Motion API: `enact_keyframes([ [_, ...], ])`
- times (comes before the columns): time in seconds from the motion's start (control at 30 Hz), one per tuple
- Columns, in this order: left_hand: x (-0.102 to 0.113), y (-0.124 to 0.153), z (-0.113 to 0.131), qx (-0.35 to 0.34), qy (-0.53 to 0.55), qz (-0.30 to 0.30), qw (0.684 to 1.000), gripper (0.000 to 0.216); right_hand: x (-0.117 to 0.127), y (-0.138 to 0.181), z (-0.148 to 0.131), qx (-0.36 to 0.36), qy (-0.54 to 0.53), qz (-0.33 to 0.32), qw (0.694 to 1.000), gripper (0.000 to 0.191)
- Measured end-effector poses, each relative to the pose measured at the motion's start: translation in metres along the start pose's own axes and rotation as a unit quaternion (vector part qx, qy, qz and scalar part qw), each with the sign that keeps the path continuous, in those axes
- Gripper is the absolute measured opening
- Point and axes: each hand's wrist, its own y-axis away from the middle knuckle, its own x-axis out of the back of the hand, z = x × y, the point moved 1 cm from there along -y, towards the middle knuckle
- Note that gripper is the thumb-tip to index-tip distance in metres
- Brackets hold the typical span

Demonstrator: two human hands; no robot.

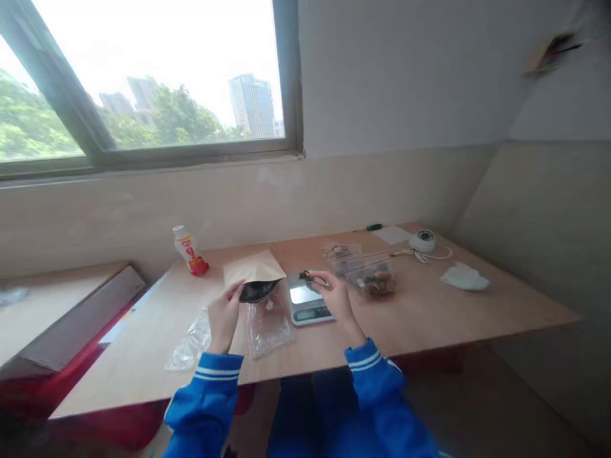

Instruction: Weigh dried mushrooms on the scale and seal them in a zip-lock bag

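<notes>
My left hand [225, 315] grips the rim of a brown paper pouch [252, 266], whose dark mouth gapes toward me. Over a kitchen scale [310, 315], my right hand [334, 296] pinches a small dark brown piece [305, 276], too small to name. Beneath the pouch lies a clear zip bag [270, 327], flat on the table. Just right of the scale sits another clear zip bag [375, 277] with brown lumps inside, and a smaller bag [341, 250] rests behind it.
A red and white bottle [189, 251] stands at the back left of the table [429, 318]. Crumpled clear plastic [191, 343] lies at front left. Toward the right are a dome camera [422, 240] with its cable, a white bundle [465, 277], paper [392, 235] and a green-handled tool [374, 227].
</notes>
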Motion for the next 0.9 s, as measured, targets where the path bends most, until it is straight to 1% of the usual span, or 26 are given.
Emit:
enact_keyframes([
  [0.1,-0.019,0.009,-0.015,0.011,0.011,0.025,1.0,0.031,0.0,-0.012,0.013,0.027,0.069,-0.008,0.997,0.024],
  [0.2,-0.035,0.02,-0.035,-0.005,0.028,0.036,0.999,0.031,-0.002,-0.021,0.029,0.068,0.152,-0.043,0.985,0.026],
  [0.3,-0.044,0.029,-0.052,-0.04,0.052,0.047,0.997,0.031,-0.005,-0.023,0.041,0.086,0.211,-0.083,0.97,0.027],
  [0.37,-0.047,0.031,-0.059,-0.049,0.062,0.056,0.995,0.031,-0.006,-0.021,0.044,0.087,0.223,-0.1,0.966,0.03],
  [0.47,-0.047,0.03,-0.062,-0.055,0.072,0.06,0.994,0.031,-0.003,-0.019,0.04,0.086,0.217,-0.107,0.967,0.036],
  [0.5,-0.046,0.03,-0.061,-0.056,0.073,0.059,0.994,0.031,-0.001,-0.019,0.038,0.087,0.216,-0.096,0.968,0.038],
  [0.63,-0.045,0.03,-0.06,-0.057,0.076,0.059,0.994,0.03,0.011,-0.019,0.033,0.09,0.226,-0.019,0.97,0.044],
  [0.7,-0.045,0.031,-0.061,-0.057,0.08,0.061,0.993,0.03,0.015,-0.016,0.034,0.083,0.23,-0.004,0.97,0.048],
  [0.77,-0.046,0.032,-0.061,-0.056,0.085,0.062,0.993,0.03,0.017,-0.013,0.036,0.078,0.243,-0.014,0.967,0.05],
  [0.9,-0.044,0.033,-0.059,-0.053,0.095,0.062,0.992,0.03,0.014,-0.008,0.039,0.093,0.297,-0.072,0.948,0.049],
])
